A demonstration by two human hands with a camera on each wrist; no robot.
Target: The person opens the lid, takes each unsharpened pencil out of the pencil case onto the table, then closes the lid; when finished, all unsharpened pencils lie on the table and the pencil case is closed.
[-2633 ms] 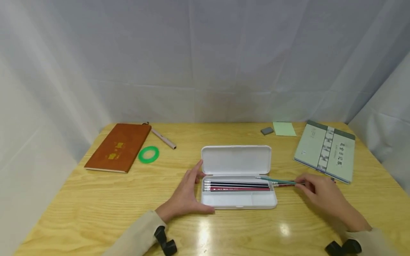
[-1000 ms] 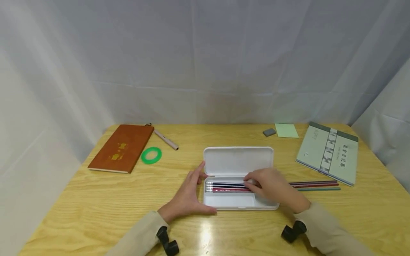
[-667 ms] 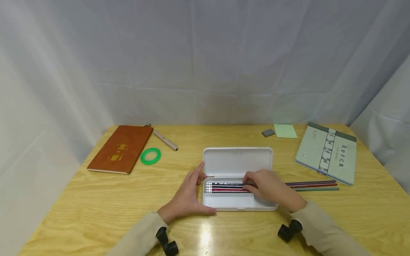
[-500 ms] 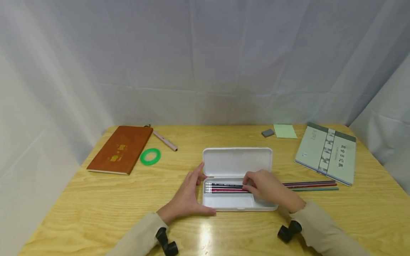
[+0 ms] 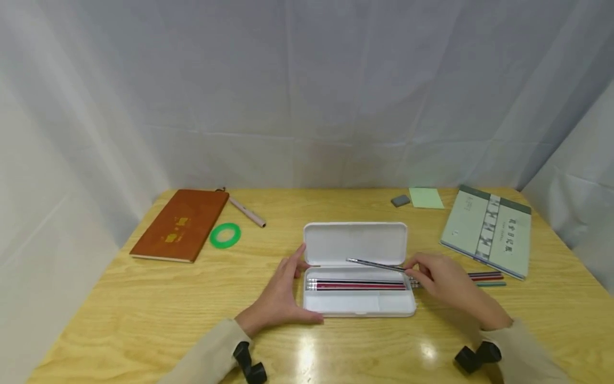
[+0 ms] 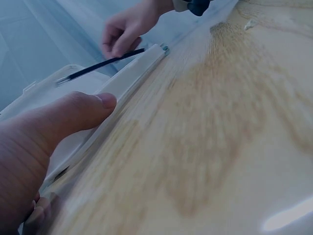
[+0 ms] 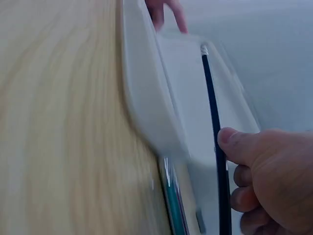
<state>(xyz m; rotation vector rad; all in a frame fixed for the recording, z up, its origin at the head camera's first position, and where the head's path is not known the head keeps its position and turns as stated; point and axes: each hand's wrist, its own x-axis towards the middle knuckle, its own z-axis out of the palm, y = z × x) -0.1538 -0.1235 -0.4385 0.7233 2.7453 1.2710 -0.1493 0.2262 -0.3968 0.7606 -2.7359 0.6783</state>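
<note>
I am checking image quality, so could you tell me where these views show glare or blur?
Head view: sharp, with glare patches on the table near the front edge. Left wrist view: table grain smeared, bluish cast. Right wrist view: pencil case and wood blurred.

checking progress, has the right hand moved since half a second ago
Yes. The right hand has shifted right, off the white case tray to its right end, gripping a dark pencil raised over the tray.

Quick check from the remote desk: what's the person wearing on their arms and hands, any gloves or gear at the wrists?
No gloves: the left hand and the right hand are bare. Both arms wear beige long sleeves reaching the wrists. A small black device sits at the left cuff and another black device at the right cuff. No rings, watches or markings show.
</note>
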